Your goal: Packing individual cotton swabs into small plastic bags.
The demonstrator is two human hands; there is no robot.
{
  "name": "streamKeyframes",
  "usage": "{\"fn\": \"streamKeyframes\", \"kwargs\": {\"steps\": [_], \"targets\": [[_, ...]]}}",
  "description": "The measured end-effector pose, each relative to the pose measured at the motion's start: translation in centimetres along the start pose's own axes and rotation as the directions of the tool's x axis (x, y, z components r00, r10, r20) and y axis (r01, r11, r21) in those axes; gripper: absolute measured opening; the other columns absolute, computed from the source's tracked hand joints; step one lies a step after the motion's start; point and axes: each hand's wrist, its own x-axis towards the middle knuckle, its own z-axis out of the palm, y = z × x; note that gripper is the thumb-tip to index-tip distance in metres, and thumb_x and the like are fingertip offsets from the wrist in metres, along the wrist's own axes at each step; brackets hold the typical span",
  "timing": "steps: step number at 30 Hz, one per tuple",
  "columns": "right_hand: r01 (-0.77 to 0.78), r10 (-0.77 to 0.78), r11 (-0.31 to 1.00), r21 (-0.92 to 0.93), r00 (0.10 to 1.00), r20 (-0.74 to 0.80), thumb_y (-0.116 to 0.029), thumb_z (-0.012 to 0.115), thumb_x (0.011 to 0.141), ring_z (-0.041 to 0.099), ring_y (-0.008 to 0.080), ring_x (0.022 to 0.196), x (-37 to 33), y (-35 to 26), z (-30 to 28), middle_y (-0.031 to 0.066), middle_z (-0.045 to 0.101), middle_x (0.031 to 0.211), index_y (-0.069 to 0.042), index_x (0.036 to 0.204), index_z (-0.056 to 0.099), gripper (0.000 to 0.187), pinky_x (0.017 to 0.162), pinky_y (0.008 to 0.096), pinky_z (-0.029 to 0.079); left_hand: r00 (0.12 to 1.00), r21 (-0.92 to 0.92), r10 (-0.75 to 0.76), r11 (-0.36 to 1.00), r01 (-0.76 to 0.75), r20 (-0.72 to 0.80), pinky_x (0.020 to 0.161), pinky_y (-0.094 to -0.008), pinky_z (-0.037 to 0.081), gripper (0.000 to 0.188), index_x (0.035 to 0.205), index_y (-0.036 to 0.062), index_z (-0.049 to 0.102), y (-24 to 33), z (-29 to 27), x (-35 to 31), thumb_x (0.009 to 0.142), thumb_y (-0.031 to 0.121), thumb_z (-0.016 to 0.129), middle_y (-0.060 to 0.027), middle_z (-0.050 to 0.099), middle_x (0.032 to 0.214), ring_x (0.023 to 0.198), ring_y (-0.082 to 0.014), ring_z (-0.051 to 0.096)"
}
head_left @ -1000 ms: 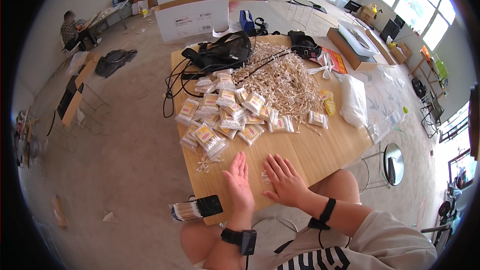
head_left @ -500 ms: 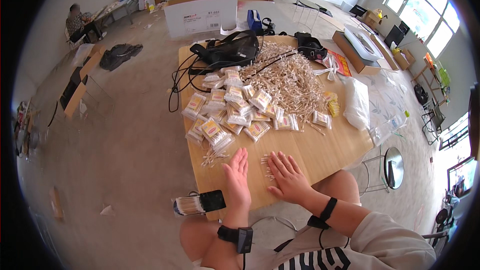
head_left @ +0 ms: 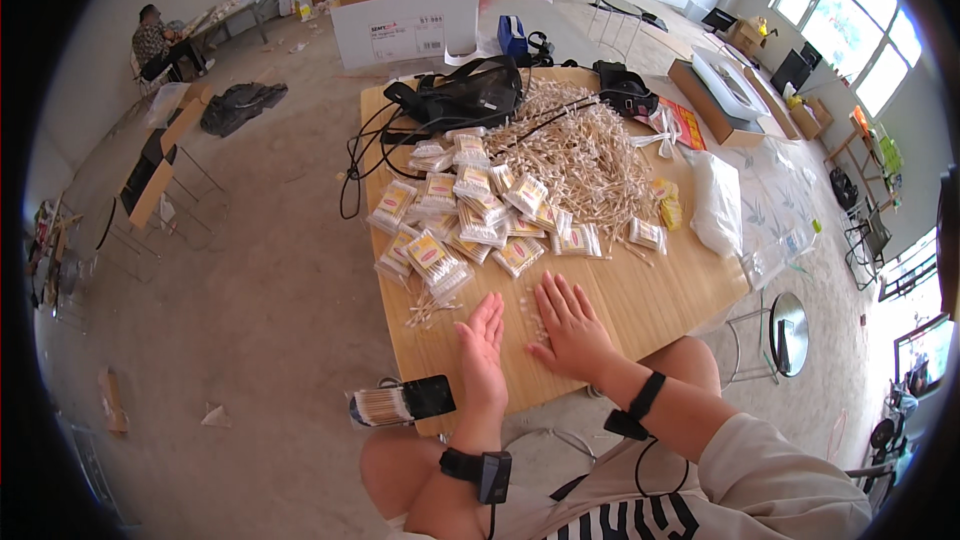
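Observation:
Cotton swabs lie in a small group on the wooden table near its front edge. Flat over part of them rests my right hand, palm down with fingers stretched out; whatever is under it is hidden. My left hand stands on its edge just left of the group, fingers straight, palm turned to the right, holding nothing. Beyond the hands sit several clear bags of swabs with yellow labels. A few loose swabs lie left of my left hand. Behind the bags spreads a big heap of swabs.
A black holder with swabs juts from the table's left front edge. At the back lie a black bag and dark cables. A white plastic bag is at the right, beside a round stool. Another person sits far left.
My right hand has slid a little away from me and slightly left over the swabs. The left hand has shifted slightly right, still on its edge.

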Motion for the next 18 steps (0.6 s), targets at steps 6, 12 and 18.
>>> {"fn": "streamKeyframes", "kwargs": {"steps": [6, 12, 18], "targets": [[0.063, -0.065, 0.997, 0.043, 0.997, 0.049, -0.063, 0.051, 0.095, 0.018, 0.0359, 0.156, -4.3, -0.6, -0.4, 0.0207, 0.022, 0.166, 0.001, 0.158, 0.026, 0.093, 0.126, 0.0501, 0.014, 1.000, 0.001, 0.002, 1.000, -0.002, -0.002, 0.126, -0.0431, 0.017, 0.090, 0.153, -0.0046, 0.035, 0.4, 0.1, 0.2, 0.104, 0.068, 0.013, -0.0216, 0.037, 0.159, 0.151, -0.0298, 0.031], [0.052, -0.046, 0.995, 0.083, 0.997, -0.062, -0.051, 0.058, 0.094, 0.023, 0.0339, 0.154, -1.3, -0.4, -0.8, 0.0172, 0.031, 0.163, -0.001, 0.157, 0.030, 0.085, 0.125, 0.0495, 0.018, 0.999, 0.013, -0.027, 1.000, 0.026, 0.047, 0.126, -0.0434, 0.016, 0.090, 0.153, -0.0044, 0.035, -0.4, 0.1, 0.1, 0.104, 0.068, 0.014, -0.0213, 0.037, 0.160, 0.151, -0.0296, 0.031], [0.073, -0.039, 0.973, 0.217, 0.986, -0.159, -0.037, 0.068, 0.090, 0.040, 0.0315, 0.144, -2.5, -0.2, -1.0, 0.0159, 0.047, 0.150, -0.003, 0.152, 0.041, 0.075, 0.117, 0.0469, 0.031, 0.998, 0.040, -0.016, 0.999, 0.014, 0.066, 0.125, -0.0433, 0.017, 0.091, 0.153, -0.0037, 0.036, -0.3, 0.1, -0.2, 0.103, 0.070, 0.014, -0.0202, 0.037, 0.159, 0.151, -0.0298, 0.031]]}}
